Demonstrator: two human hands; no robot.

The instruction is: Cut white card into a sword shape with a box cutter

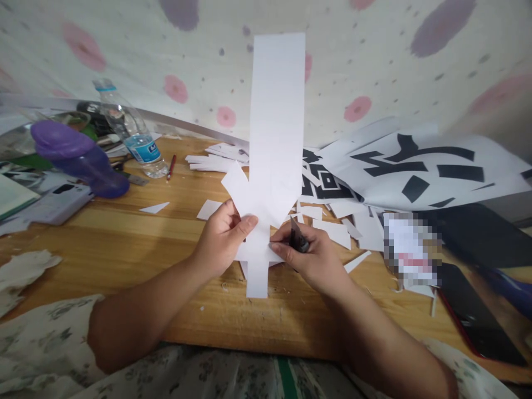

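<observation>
A tall white paper cutout (276,122), shaped like a long strip with angled wings low down and a narrow stem, stands upright over the wooden table (124,249). My left hand (222,235) pinches the cutout near its lower wing, thumb on the front. My right hand (310,255) is closed round a small dark cutting tool (298,238), its tip against the paper's right edge near the stem, and its fingers also touch the paper.
White paper scraps (332,221) lie behind the hands. Sheets with bold black marks (419,166) lie at right, a dark phone (474,316) beyond. A water bottle (135,136), a purple bottle (78,158) and a red pencil (170,166) sit at left.
</observation>
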